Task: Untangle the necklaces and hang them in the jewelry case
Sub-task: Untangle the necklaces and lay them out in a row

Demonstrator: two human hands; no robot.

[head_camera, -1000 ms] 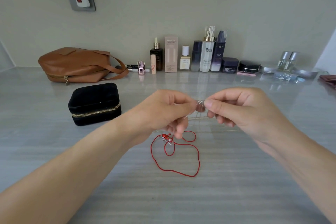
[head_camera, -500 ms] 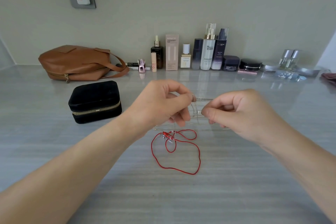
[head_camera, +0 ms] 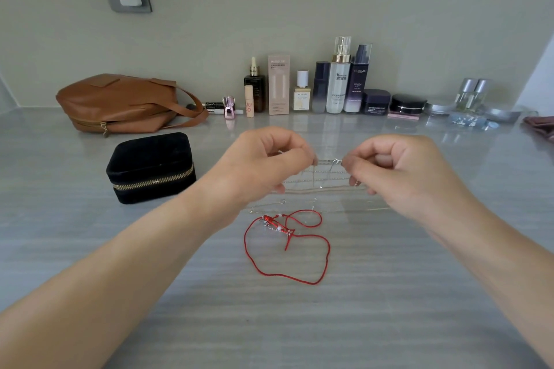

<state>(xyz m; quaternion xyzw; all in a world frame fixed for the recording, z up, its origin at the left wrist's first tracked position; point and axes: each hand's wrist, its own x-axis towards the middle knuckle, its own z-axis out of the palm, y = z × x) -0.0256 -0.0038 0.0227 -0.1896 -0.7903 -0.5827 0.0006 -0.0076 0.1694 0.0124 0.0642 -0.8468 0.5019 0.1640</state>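
chains (head_camera: 326,162), count unclear, hang pinched between left hand (head_camera: 263,166) and right hand (head_camera: 400,172); one red necklace (head_camera: 275,223) at six o'clock, one zipped jewelry case (head_camera: 150,165) at nine.

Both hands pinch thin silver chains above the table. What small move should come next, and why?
Probably ease the two hands gently apart to open the tangle. The left hand and right hand each pinch the silver chains, whose strands run bunched between them, and the black jewelry case is zipped shut, so hanging looks premature.
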